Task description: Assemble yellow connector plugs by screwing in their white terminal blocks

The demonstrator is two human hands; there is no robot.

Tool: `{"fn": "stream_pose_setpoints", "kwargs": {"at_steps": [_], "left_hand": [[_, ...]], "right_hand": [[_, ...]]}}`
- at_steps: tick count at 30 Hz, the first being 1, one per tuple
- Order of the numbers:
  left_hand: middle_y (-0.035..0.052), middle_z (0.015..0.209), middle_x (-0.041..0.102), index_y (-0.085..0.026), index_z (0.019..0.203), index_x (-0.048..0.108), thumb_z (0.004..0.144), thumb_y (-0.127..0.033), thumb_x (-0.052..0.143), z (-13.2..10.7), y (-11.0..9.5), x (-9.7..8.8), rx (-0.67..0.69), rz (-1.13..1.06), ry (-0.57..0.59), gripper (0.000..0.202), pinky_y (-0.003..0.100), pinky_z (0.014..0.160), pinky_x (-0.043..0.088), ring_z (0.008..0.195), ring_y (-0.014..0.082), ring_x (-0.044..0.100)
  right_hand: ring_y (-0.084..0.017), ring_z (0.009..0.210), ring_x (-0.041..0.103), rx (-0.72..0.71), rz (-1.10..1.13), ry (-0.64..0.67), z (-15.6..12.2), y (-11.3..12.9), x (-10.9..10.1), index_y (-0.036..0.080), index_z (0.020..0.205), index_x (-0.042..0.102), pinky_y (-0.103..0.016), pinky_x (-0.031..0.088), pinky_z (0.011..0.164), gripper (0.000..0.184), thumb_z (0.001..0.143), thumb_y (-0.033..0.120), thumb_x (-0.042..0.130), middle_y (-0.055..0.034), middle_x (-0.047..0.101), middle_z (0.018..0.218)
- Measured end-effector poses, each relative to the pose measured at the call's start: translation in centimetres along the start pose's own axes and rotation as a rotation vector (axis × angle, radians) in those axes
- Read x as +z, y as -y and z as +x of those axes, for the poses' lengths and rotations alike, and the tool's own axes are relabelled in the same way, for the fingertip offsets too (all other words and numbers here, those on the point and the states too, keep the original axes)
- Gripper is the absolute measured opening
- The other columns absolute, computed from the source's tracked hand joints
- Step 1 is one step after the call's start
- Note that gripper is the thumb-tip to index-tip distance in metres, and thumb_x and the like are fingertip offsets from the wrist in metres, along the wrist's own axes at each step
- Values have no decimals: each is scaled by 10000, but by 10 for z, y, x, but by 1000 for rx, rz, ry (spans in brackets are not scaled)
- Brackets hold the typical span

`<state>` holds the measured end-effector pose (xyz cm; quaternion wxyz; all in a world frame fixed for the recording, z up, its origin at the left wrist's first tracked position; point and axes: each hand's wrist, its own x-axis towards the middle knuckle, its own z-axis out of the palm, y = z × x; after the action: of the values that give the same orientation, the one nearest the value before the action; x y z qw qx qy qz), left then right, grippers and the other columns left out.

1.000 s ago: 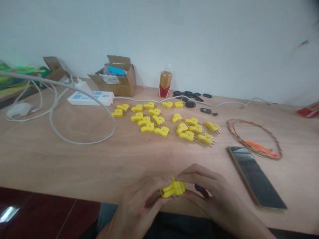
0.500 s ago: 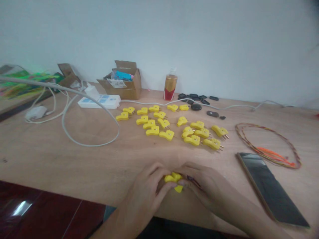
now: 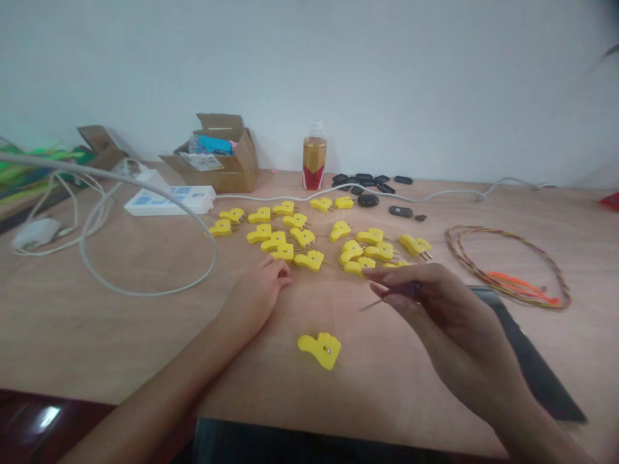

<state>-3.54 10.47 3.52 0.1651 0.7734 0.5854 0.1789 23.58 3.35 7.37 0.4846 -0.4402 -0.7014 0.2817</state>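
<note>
A yellow plug-shaped connector (image 3: 320, 348) lies alone on the wooden table (image 3: 145, 316) in front of me, with a small screw showing in its face. My left hand (image 3: 260, 290) reaches forward, its fingers curled at the near edge of a group of several yellow connectors (image 3: 309, 235); whether it grips one is unclear. My right hand (image 3: 438, 309) hovers to the right of the lone connector, pinching a small dark-handled screwdriver (image 3: 394, 293) whose thin tip points left.
A dark phone (image 3: 536, 361) lies at the right, partly behind my right hand. A coil of orange and red wire (image 3: 507, 264) lies beyond it. At the back are a white power strip (image 3: 169, 198), cables, cardboard boxes (image 3: 227, 158), a bottle (image 3: 314, 156) and small black parts (image 3: 370, 187).
Both hands were together on a yellow connector near the table edge. That connector now lies on the table; my left hand has reached to the pile and my right hand has lifted with the screwdriver.
</note>
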Motion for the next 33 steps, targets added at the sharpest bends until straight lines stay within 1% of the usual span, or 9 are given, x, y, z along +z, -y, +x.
{"fn": "stream_pose_setpoints", "kwargs": {"at_steps": [3,6,8,11,14,17,26,29,33], "left_hand": [[34,894,736,-209,803,671,910,-88,578,-14,-7,-1,49,-92,-31,187,372,836,570,871,244,708],[-15,874,793,-238,894,722,915,-74,549,-43,-23,-1,84,-320,-67,240,297,781,601,817,195,746],[-47,829,817,-255,903,746,904,-128,663,-63,-36,2,122,-484,-93,152,244,726,622,731,163,766],[-58,835,848,-264,892,770,878,-120,743,-82,-51,12,134,-619,-188,148,209,752,643,739,148,802],[-65,822,850,-266,869,778,846,-104,791,-86,-56,18,133,-647,-273,164,187,765,646,728,134,806],[-72,800,842,-266,839,777,828,-91,804,-84,-55,18,128,-653,-318,177,168,738,643,688,120,794],[-50,793,835,-252,843,793,809,-37,769,-87,-55,22,85,-740,-332,220,181,713,655,707,136,798],[-41,782,830,-255,835,794,831,-71,778,-90,-57,24,75,-738,-343,184,207,717,658,709,150,792],[-30,795,820,-261,846,789,890,-153,788,-93,-57,24,128,-695,-320,116,243,720,650,725,163,777]], "right_hand": [[-180,1176,764,41,196,-143,-19,9,10,307,1130,700,-284,662,993,163,1015,191,700,1,798,1184],[-180,1166,775,31,365,-278,-36,18,24,317,1136,703,-309,677,997,186,1024,169,695,20,806,1187],[-174,1157,781,9,447,-317,-43,23,32,319,1139,706,-312,681,994,192,1038,158,673,27,812,1192],[-171,1170,777,-14,497,-296,-47,27,40,312,1160,711,-294,687,972,215,1046,138,658,22,816,1210],[-181,1179,774,-23,510,-270,-47,28,43,301,1168,718,-296,690,962,204,1047,148,659,11,815,1228],[-175,1166,779,-12,524,-302,-48,29,44,304,1162,717,-306,687,971,199,1051,151,653,18,813,1227],[-163,1146,785,-35,520,-339,-48,31,46,308,1161,716,-295,684,970,220,1043,130,663,35,816,1203],[-157,1122,791,-47,518,-337,-47,30,47,307,1170,710,-282,694,943,226,1040,127,665,35,817,1187],[-153,1060,808,-76,490,-360,-49,28,47,321,1190,707,-272,705,904,241,1031,141,684,32,823,1149]]}}
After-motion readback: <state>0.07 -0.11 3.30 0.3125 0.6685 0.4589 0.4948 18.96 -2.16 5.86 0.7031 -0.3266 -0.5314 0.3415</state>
